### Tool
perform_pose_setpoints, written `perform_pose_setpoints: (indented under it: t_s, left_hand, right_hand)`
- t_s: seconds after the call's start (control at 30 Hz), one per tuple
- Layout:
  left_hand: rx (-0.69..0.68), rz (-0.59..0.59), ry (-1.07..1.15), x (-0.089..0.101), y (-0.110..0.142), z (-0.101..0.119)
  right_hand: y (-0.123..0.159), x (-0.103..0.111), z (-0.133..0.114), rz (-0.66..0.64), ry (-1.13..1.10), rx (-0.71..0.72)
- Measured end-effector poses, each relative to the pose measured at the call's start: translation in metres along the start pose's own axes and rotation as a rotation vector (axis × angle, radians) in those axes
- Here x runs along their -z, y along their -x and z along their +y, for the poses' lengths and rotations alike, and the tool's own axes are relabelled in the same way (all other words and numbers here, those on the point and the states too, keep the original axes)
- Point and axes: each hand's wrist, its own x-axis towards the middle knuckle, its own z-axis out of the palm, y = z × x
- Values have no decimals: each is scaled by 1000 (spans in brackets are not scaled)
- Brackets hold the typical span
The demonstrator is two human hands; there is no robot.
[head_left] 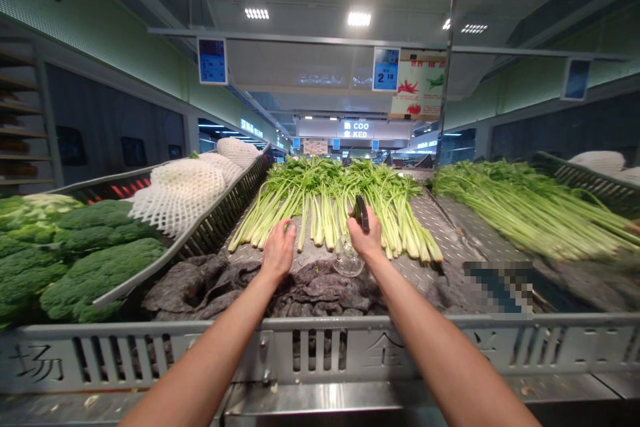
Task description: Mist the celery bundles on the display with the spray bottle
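Note:
My right hand [365, 237] is closed around a spray bottle with a black head [361, 213] and a clear, rounded body [349, 265] that shows below the fingers. It is held over the front ends of the celery [325, 213], which lies in a wide row with pale stalks towards me and leaves at the back. To the left, my left hand [279, 247] hovers near the stalk ends, fingers loosely bent and apart, holding nothing. Whether its fingertips touch the celery I cannot tell. Crumpled dark grey cloth [320, 287] lies below both hands.
A black slatted divider [215, 203] separates the celery from broccoli [100, 267] and net-wrapped vegetables [175, 190] on the left. A grey slotted rail [200, 347] runs along the front. On the right, a mirror panel [500, 213] reflects the celery. Price signs [387, 70] hang above.

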Motion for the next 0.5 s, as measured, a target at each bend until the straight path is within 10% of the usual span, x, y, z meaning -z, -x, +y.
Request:
perform_pose_setpoints:
  t_s: [0.13,0.5]
  left_hand:
    - [31,-126,-11,-2,1,0]
    - [-6,-25,4,-2,0,-1]
  right_hand:
    - [1,2,0,39,54,39]
    - [-6,31,10,103,83,7]
